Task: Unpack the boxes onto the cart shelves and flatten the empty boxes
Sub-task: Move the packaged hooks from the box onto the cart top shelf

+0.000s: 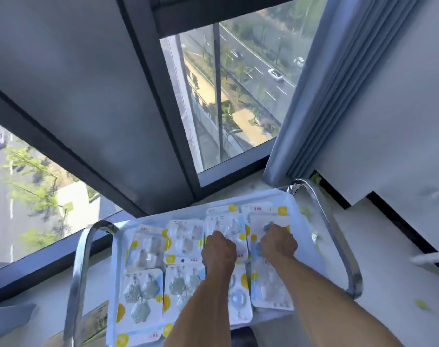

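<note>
Cart tray at lower centre covered with blister packs, left hand and right hand curled, knuckles up, on the packs, grasp cannot be told

My bare arms reach forward side by side; my left hand and right hand have fingers curled under, knuckles up.

Single head-worn wide view — steeply down and forward, close above the cart shelf — window beyond.
</note>
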`<state>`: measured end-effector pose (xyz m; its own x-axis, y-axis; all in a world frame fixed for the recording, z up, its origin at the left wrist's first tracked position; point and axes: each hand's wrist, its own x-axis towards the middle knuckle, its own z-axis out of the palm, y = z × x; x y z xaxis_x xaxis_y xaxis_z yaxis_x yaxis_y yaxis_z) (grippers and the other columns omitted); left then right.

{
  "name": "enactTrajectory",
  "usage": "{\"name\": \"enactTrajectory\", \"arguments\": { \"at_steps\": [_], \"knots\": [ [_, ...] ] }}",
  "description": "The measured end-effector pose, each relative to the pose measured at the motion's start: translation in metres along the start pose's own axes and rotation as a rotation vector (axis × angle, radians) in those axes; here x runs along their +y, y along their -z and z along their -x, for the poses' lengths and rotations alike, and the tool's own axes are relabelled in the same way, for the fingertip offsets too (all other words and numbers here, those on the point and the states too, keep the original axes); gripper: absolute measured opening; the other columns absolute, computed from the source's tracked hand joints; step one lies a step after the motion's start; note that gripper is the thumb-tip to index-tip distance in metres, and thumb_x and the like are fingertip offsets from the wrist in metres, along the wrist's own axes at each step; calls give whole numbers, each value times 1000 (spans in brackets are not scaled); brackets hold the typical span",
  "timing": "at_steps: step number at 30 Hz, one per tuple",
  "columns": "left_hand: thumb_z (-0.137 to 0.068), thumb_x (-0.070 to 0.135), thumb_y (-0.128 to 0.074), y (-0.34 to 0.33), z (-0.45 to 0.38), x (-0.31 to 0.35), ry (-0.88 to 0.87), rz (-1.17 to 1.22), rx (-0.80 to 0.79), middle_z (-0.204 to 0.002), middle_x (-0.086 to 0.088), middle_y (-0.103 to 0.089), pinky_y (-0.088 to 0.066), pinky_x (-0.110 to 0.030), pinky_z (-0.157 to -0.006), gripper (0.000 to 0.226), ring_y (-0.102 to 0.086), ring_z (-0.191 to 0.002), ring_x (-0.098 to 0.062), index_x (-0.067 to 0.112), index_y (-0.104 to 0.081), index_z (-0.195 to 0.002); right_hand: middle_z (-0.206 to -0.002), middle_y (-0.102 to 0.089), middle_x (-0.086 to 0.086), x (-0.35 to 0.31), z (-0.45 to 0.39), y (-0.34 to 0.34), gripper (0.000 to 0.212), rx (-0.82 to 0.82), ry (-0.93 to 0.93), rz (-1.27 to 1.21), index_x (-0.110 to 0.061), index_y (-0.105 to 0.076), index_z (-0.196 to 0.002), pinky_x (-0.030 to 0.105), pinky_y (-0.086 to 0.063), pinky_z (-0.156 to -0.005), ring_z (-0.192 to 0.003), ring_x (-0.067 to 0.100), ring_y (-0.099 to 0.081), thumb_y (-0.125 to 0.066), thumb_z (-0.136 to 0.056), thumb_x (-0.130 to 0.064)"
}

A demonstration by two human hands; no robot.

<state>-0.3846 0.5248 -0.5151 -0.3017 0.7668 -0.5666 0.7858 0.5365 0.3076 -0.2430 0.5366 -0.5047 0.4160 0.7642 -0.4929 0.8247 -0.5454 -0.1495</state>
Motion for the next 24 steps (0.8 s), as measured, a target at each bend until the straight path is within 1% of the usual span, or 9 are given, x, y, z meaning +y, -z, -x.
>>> {"name": "enactTrajectory", "arguments": {
  "at_steps": [2, 3, 4, 7, 11, 14, 17, 20, 24],
  "knots": [
    [-94, 14, -44, -4, -21, 13, 9, -45, -36, -111, -8, -60, -53, -41, -84, 16, -63, -104, -31, 11, -55, -106, -121, -65, -1, -8, -26, -3, 29, -35, 9, 16, -28, -63, -120, 26, -47, -83, -114, 20, -62, -55, -93, -18],
    [-94, 12, -45, -7, -29, 16, 22, -54, -52, -111, -9, -60, -54, -48, -86, 18, -63, -105, -32, 10, -55, -108, -122, -64, 0, -11, -38, -5, 29, -50, -3, 30, -28, -63, -120, 26, -47, -81, -114, 21, -62, -54, -94, -19],
    [-94, 12, -45, -11, -36, 19, 31, -51, -60, -111, -9, -60, -54, -50, -87, 18, -62, -105, -32, 10, -56, -108, -122, -64, 0, -15, -48, -7, 29, -59, -19, 46, -27, -63, -121, 26, -46, -80, -114, 21, -62, -54, -94, -20],
    [-96, 15, -46, -19, -53, 21, 27, -55, -85, -112, -9, -62, -55, -39, -86, 19, -62, -107, -29, 9, -59, -109, -122, -64, 0, -24, -74, -15, 29, -107, -53, 100, -27, -65, -120, 27, -47, -80, -113, 21, -62, -53, -94, -22],
    [-88, 15, -49, -26, -69, 18, 89, -34, -144, -111, -8, -64, -54, -34, -82, 24, -63, -106, -28, 11, -62, -107, -119, -65, 1, -28, -95, -28, 26, -171, -81, 168, -24, -66, -117, 29, -49, -80, -109, 21, -63, -55, -93, -26],
    [-84, 29, -49, -31, -73, 15, 79, -28, -148, -108, -7, -65, -52, -32, -81, 27, -63, -102, -28, 14, -61, -102, -119, -63, 1, -29, -99, -35, 28, -197, -72, 206, -23, -65, -116, 29, -47, -76, -110, 21, -63, -57, -90, -29],
    [-85, 46, -48, -29, -72, 16, 63, -47, -103, -106, -6, -66, -47, -31, -76, 36, -64, -99, -27, 17, -62, -101, -120, -62, 1, -27, -96, -36, 30, -193, -40, 246, -23, -63, -118, 29, -47, -79, -112, 21, -62, -57, -90, -31],
    [-90, 37, -48, -19, -67, 19, 75, -71, -79, -107, -5, -66, -44, -30, -73, 29, -65, -99, -25, 17, -62, -104, -122, -60, 3, -29, -87, -27, 30, -182, 42, 263, -21, -60, -121, 29, -46, -79, -113, 23, -60, -53, -92, -28],
    [-90, 23, -48, 1, -44, 19, 75, -85, -22, -103, -4, -65, -44, -29, -71, 16, -66, -94, -23, 16, -59, -100, -117, -61, 3, -32, -65, -5, 28, -169, 131, 240, -19, -59, -119, 26, -42, -72, -107, 23, -61, -49, -93, -23]
  ]
}}
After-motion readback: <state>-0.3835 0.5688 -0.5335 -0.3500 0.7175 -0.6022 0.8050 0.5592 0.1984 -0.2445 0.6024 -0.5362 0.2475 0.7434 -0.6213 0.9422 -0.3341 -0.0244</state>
